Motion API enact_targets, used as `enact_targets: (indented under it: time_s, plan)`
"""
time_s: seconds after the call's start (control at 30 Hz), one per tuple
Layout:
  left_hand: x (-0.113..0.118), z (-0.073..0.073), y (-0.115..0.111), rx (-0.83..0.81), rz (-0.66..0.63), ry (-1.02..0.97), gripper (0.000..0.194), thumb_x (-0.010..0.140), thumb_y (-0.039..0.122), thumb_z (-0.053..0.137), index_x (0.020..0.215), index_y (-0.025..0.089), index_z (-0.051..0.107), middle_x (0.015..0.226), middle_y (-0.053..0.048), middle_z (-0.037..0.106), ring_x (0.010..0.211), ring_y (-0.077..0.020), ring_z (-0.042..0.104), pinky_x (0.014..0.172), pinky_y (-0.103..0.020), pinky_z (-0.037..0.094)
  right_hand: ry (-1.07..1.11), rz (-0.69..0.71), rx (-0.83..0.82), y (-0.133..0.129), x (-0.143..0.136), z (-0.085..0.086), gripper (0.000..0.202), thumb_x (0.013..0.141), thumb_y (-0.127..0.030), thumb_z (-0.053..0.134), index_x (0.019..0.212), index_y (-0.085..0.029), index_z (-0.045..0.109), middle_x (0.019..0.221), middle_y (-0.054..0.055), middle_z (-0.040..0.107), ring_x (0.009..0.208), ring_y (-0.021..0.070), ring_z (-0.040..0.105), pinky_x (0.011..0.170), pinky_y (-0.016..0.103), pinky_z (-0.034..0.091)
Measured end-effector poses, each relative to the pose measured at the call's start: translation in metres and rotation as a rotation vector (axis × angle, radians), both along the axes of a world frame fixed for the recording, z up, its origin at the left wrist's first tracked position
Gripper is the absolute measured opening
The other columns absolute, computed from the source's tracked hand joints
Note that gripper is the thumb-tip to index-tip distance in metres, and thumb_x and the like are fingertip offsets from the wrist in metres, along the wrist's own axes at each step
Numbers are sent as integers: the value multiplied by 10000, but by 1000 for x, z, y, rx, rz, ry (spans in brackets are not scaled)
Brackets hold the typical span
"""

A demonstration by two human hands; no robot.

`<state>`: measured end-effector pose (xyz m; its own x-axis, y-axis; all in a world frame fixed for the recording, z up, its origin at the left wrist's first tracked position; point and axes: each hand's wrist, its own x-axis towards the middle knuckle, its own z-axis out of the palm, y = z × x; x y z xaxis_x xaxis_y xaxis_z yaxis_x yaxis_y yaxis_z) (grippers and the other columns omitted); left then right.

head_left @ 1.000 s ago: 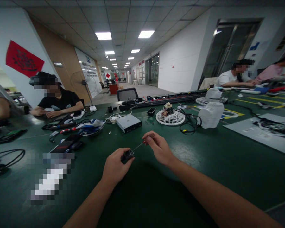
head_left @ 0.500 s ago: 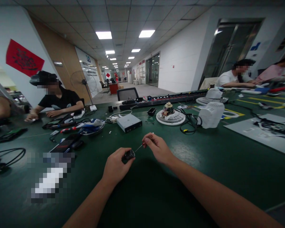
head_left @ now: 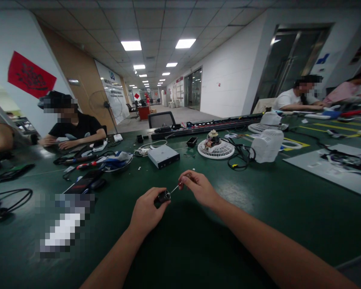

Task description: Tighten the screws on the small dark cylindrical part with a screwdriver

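Between the thumb and fingers of my left hand (head_left: 149, 209) is a small black cylinder (head_left: 163, 196), its round end turned to the right. My right hand (head_left: 198, 188) pinches the handle of a thin screwdriver (head_left: 175, 189), whose metal shaft slants down and left to the cylinder's open end. Whether the tip touches the cylinder is too small to tell. Both hands are above the green table (head_left: 180, 249). Beyond them lie a silver and black box-shaped drive (head_left: 163, 155) and a small black tray (head_left: 191, 141).
A white fan grille with a motor (head_left: 215, 148), a white housing (head_left: 267, 145) and black cables stand at the back right. A grey panel (head_left: 333, 164) is at the right. On the left are tools, a blue cloth (head_left: 116, 160) and cables. Other people sit around the table.
My right hand has shifted slightly left and down, bringing the screwdriver shaft nearer the cylinder. My left hand has barely moved. The person at the left has moved a hand.
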<state>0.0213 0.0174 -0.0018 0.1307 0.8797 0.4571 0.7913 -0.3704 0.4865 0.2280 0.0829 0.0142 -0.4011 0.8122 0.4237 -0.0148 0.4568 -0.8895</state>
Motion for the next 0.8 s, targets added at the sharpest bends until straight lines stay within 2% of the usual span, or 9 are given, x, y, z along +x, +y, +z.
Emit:
enact_targets:
  time_s: [0.17, 0.27, 0.37, 0.47, 0.57, 0.63, 0.7, 0.8]
  plan:
    - [-1, -1, 2, -50, 59, 103, 309, 817, 273, 674, 1123, 231, 657, 1084, -47, 702, 969, -230, 653, 868, -384, 518, -159, -172, 132, -11, -2, 5, 206, 955, -334, 502, 862, -188, 613, 736, 14, 659, 699, 159, 625, 679, 285, 457]
    - [-4, 1, 4, -74, 130, 232, 308, 828, 224, 630, 1135, 231, 658, 1110, -51, 692, 965, -246, 641, 864, -405, 495, -205, -235, 239, -16, -1, 8, 224, 969, -340, 482, 850, -191, 600, 722, 12, 642, 672, 157, 612, 648, 283, 436]
    - [-12, 6, 6, -76, 217, 327, 360, 849, 184, 567, 1203, 200, 632, 1165, -87, 665, 1045, -260, 617, 912, -411, 462, -255, -277, 305, -16, 1, 6, 187, 972, -321, 481, 908, -197, 606, 770, 21, 655, 716, 168, 623, 674, 298, 435]
    - [-27, 14, 5, -138, 391, 446, 358, 882, 215, 500, 1210, 145, 624, 1166, -151, 645, 1066, -293, 608, 899, -421, 455, -286, -282, 307, -12, 2, 3, 181, 974, -317, 478, 935, -201, 610, 787, 26, 664, 724, 174, 627, 672, 303, 437]
    - [-48, 23, 2, -275, 665, 550, 333, 911, 296, 433, 1089, 104, 640, 1083, -200, 660, 1000, -369, 630, 852, -505, 443, -302, -280, 306, -10, 2, 2, 177, 972, -313, 481, 932, -200, 610, 789, 30, 666, 726, 176, 628, 671, 304, 435]
    - [-65, 29, 0, -377, 845, 501, 399, 942, 320, 344, 1111, 62, 597, 1089, -237, 657, 988, -410, 640, 873, -576, 407, -306, -282, 309, -11, 2, 3, 173, 971, -306, 481, 930, -197, 609, 787, 29, 665, 724, 176, 626, 675, 305, 433]
    - [-81, 32, -1, -460, 929, 404, 446, 957, 329, 281, 1153, 34, 552, 1150, -276, 626, 1063, -425, 618, 872, -571, 411, -311, -278, 312, -11, 2, 4, 174, 971, -301, 480, 927, -194, 610, 781, 27, 661, 720, 173, 622, 676, 304, 431]
    - [-100, 31, 1, -463, 958, 366, 465, 954, 330, 275, 1188, 13, 521, 1204, -300, 589, 1094, -416, 612, 864, -523, 436, -314, -276, 316, -12, 3, 4, 171, 970, -297, 482, 925, -192, 610, 777, 24, 658, 717, 170, 619, 675, 300, 430]
